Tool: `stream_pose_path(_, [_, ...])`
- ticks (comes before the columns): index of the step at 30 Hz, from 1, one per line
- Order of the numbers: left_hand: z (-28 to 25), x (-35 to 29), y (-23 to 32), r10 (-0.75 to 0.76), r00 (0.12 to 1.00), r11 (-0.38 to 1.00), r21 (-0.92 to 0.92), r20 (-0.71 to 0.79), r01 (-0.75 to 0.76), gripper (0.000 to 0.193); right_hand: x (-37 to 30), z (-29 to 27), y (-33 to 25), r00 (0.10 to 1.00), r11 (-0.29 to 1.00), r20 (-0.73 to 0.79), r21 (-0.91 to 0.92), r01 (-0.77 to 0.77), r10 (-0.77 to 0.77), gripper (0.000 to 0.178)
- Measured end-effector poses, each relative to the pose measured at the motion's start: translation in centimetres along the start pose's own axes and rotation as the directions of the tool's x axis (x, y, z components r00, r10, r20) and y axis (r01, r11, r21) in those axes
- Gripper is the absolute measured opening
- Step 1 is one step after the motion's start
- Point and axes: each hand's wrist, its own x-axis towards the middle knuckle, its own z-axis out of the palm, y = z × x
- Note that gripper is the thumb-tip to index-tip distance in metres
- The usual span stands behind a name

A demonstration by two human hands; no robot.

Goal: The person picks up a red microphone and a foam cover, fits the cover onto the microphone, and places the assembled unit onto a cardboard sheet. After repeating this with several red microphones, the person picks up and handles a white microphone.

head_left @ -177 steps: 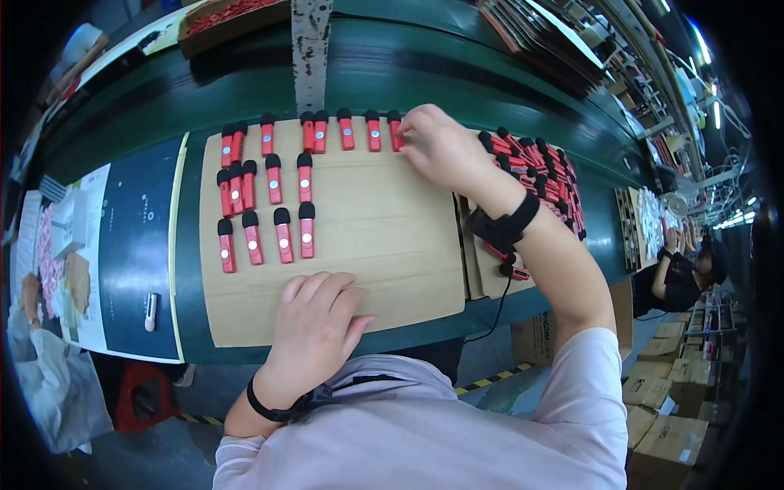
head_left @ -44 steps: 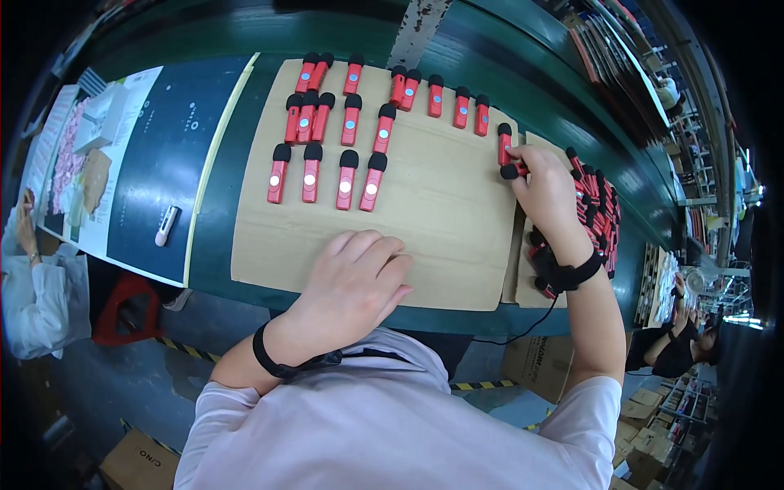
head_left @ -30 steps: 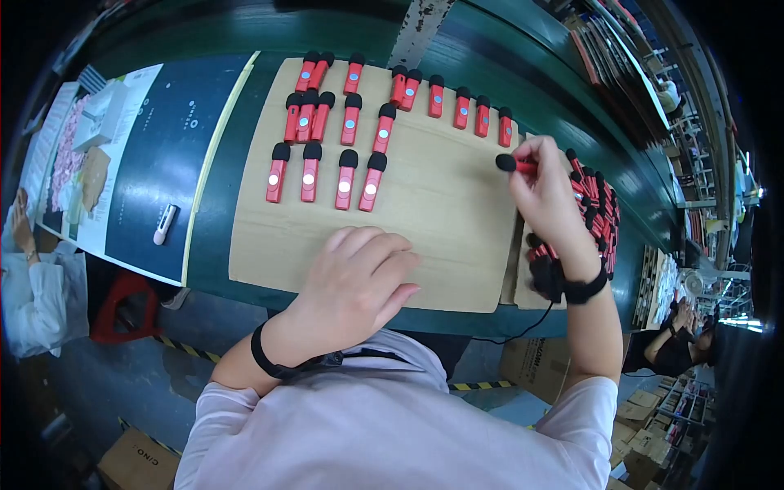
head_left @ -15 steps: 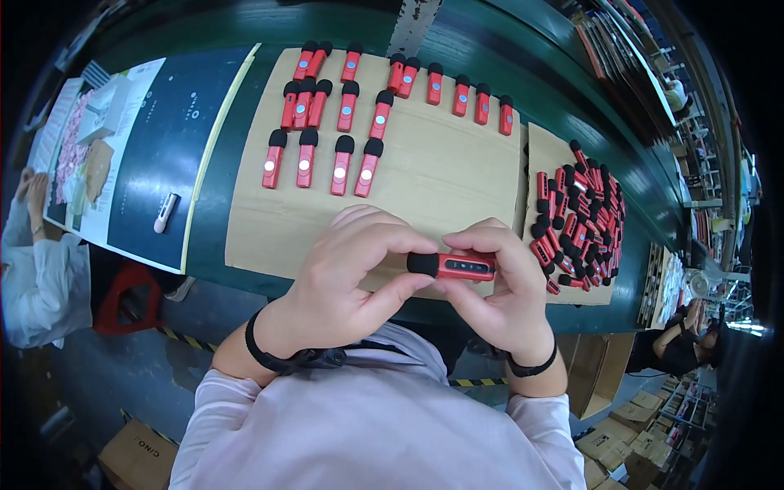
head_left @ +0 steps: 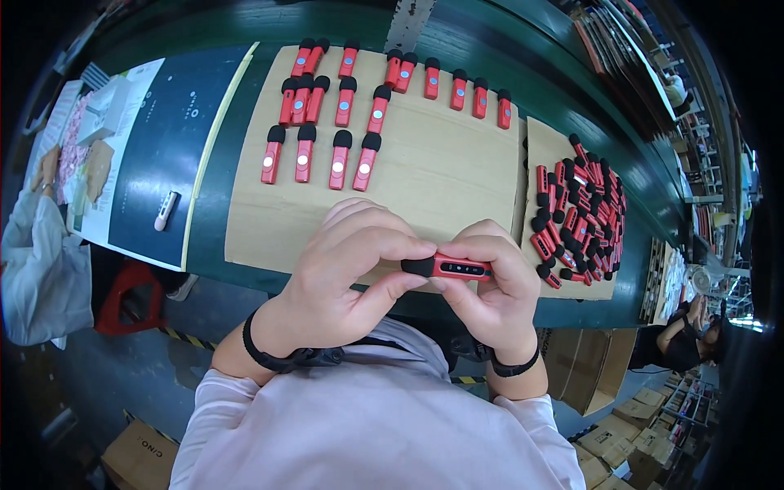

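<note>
Between my two hands, a small red microphone (head_left: 462, 267) with a black foam cap lies sideways, its dark button panel facing up. The thumb and forefinger of my left hand (head_left: 347, 265) pinch the foam cap (head_left: 418, 266). My right hand (head_left: 496, 282) grips the red body. Beyond my hands, several similar red microphones (head_left: 339, 167) lie in rough rows on a cardboard sheet (head_left: 441, 175), most with a round pale spot showing. To the right, a heap of red microphones (head_left: 578, 216) covers a second cardboard sheet (head_left: 592, 287).
Left on the green table (head_left: 214, 192) are a dark blue mat (head_left: 159, 171) with a pale microphone (head_left: 166, 212) on it, and a white box (head_left: 104, 108). A person in white (head_left: 37, 261) is at the left, beside a red stool (head_left: 129, 298). An open carton (head_left: 584, 367) stands below the table's right end.
The held microphone has turned slightly and shifted a little left with my hands. At the left, the other person's arm has moved.
</note>
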Motion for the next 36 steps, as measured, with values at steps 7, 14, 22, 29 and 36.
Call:
stream_pose_path(7, [0.2,-0.1,0.0,0.041,0.997,0.998,-0.037,-0.062,-0.043,0.025,-0.5,0.8,-0.6,0.961,0.947,-0.119,0.239,-0.215,0.248,0.026])
stream_pose_path(14, [0.7,-0.7,-0.5,-0.048,0.996,0.998,-0.032,-0.081,0.045,0.03,-0.1,-0.5,-0.5,0.993,0.98,-0.062,0.179,-0.084,0.097,0.026])
stream_pose_path(22, [0.8,-1.1,-1.4,-0.137,0.986,0.947,0.281,-0.089,0.157,0.027,4.0,-2.0,0.2,0.988,0.969,0.126,-0.241,-0.056,0.088,0.025])
stream_pose_path(29, [0.5,-1.6,-1.5,-0.156,0.984,0.882,0.46,0.085,0.1,0.028,8.7,-1.7,5.7,0.993,0.89,0.115,-0.455,0.042,0.012,0.026])
stream_pose_path(36, [0.9,-1.7,-1.5,-0.185,0.965,0.877,0.475,0.184,0.078,0.031,7.4,-0.1,6.6,0.966,0.771,0.259,-0.611,0.182,-0.023,0.024])
